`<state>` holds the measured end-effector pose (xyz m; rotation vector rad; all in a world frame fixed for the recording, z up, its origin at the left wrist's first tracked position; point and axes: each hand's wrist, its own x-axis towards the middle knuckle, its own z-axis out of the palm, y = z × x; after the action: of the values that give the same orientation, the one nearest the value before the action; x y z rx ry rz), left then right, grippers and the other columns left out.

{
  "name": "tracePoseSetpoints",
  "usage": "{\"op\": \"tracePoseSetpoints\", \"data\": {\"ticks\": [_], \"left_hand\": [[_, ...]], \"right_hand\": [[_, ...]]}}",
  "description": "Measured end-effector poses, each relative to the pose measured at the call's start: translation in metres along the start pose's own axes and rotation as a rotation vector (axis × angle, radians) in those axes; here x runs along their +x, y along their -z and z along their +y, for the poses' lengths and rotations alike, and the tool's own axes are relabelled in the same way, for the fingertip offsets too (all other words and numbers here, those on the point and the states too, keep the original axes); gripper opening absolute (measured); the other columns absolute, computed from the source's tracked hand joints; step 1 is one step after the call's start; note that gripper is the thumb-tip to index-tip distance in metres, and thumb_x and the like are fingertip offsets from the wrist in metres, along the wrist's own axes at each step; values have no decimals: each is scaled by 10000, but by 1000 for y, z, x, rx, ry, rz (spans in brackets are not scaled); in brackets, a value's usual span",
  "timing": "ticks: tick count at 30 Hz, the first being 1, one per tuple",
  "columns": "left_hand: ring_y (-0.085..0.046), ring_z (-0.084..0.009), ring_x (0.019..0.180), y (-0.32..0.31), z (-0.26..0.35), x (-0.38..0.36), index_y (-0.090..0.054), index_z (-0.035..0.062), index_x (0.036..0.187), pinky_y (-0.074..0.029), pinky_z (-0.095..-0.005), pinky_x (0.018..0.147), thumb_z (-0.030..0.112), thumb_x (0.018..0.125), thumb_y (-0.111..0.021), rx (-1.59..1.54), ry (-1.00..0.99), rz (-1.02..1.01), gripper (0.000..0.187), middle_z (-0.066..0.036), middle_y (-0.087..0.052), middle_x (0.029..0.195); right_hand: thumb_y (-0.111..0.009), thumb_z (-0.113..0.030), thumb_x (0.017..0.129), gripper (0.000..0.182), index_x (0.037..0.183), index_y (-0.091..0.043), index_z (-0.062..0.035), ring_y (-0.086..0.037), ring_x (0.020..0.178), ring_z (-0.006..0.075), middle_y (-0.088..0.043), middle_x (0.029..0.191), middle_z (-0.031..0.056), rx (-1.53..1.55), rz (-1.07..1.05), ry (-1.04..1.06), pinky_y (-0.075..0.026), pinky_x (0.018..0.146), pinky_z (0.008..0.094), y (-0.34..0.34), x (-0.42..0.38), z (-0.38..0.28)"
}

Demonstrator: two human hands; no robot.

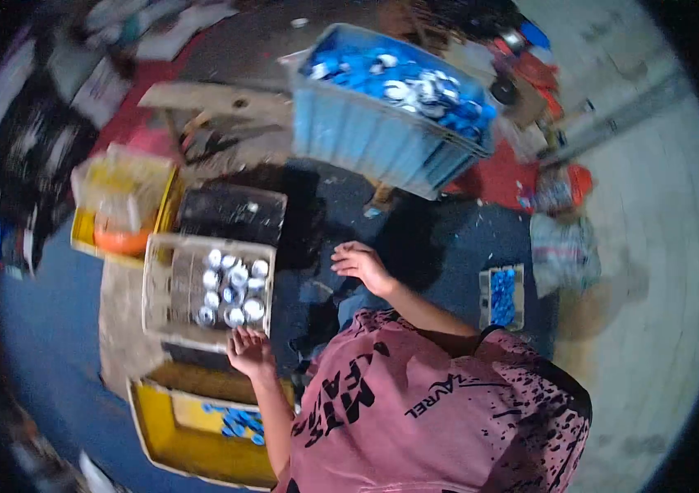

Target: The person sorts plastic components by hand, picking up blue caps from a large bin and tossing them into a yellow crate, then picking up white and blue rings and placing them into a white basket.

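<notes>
My left hand (251, 352) is at the near edge of a pale plastic crate (152, 283), fingers apart, with nothing visible in it. Inside the crate, toward its right side, stand several round silvery-white pieces (234, 283) in rough rows. To the right of the crate, my right hand (362, 267) is held out above the dark floor, fingers stretched and slightly spread, holding nothing that shows. Below the crate sits a yellow crate (148, 423) with small blue pieces (239, 423) in it, close to my left forearm.
A large light-blue tub (349, 135) heaped with blue and white pieces stands ahead. Beside it is a wooden bench (202, 97). A black crate (234, 215) and a yellow bin (82, 234) adjoin the pale crate. A small tray of blue pieces (501, 297) and a sack (565, 251) lie rightward.
</notes>
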<state>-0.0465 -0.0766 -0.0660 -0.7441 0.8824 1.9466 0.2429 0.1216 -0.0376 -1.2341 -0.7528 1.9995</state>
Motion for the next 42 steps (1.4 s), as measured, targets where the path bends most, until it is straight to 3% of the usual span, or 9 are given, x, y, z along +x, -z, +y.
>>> {"op": "tracePoseSetpoints", "data": {"ticks": [9, 12, 14, 16, 18, 28, 32, 36, 42], "left_hand": [[-568, -181, 902, -158, -159, 65, -634, 173, 1083, -486, -323, 834, 294, 975, -466, 697, 298, -73, 233, 33, -659, 1120], [-588, -185, 968, -222, -210, 67, -616, 172, 1111, -466, -325, 870, 270, 997, -439, 725, 418, -382, 233, 2, -644, 1074], [-603, -197, 983, -238, -244, 118, -618, 155, 1087, -467, -342, 871, 281, 995, -471, 230, 796, -282, 214, -7, -653, 1055], [-612, -206, 993, -267, -276, 119, -618, 142, 1080, -468, -355, 870, 299, 986, -510, 309, 775, -324, 212, -15, -659, 1058], [-616, -211, 998, -328, -318, 50, -615, 135, 1090, -469, -364, 867, 324, 971, -555, 965, 335, -523, 231, -21, -661, 1083], [-637, -184, 825, -442, -403, 33, -607, 132, 1071, -466, -321, 699, 245, 949, -622, 970, 310, -753, 167, -31, -674, 1019], [-611, -164, 837, -499, -405, 41, -615, 156, 1036, -417, -301, 698, 254, 955, -609, 882, 325, -815, 127, -11, -660, 982], [-603, -235, 1113, -536, -431, 59, -491, 113, 1342, -493, -452, 947, 381, 974, -591, 995, 212, -925, 467, -82, -596, 1258], [-552, -288, 1257, -577, -456, 70, -480, 154, 1406, -471, -529, 1009, 396, 974, -591, 773, 872, -871, 507, -89, -577, 1341]], "right_hand": [[-625, -282, 993, 267, 1104, -664, -43, -683, 849, 141, -707, 981, 62, -370, 289, 526, -532, 745, 302, 121, 46, -138], [-627, -251, 996, 231, 1085, -668, -42, -657, 818, 122, -695, 923, 52, -487, 393, 713, -522, 715, 298, 148, 57, -210], [-637, -179, 981, 175, 1077, -668, -36, -643, 812, 104, -690, 913, 55, -545, 425, 842, -516, 709, 290, 163, 73, -256], [-656, -119, 951, 154, 1069, -669, -22, -668, 803, 141, -694, 902, 81, -514, 383, 981, -531, 717, 314, 181, 101, -297], [-655, -40, 893, 186, 1077, -681, -40, -685, 836, 245, -681, 956, 122, -696, 512, 970, -544, 732, 372, 177, 122, -343], [-641, -85, 797, 263, 1034, -752, -109, -662, 999, 378, -691, 1019, 175, -1445, 418, 689, -556, 849, 485, 221, 303, -350], [-751, -197, 791, 225, 947, -740, -36, -694, 880, 374, -714, 973, 188, -1046, 496, 673, -555, 737, 464, 219, 276, -373], [-775, -166, 811, 258, 1012, -735, -11, -714, 842, 307, -728, 963, 165, -821, 522, 742, -551, 729, 397, 177, 232, -392], [-722, -152, 878, 234, 1084, -739, -44, -722, 852, 292, -725, 950, 176, -1018, 329, 722, -550, 785, 375, 128, 193, -426]]}}
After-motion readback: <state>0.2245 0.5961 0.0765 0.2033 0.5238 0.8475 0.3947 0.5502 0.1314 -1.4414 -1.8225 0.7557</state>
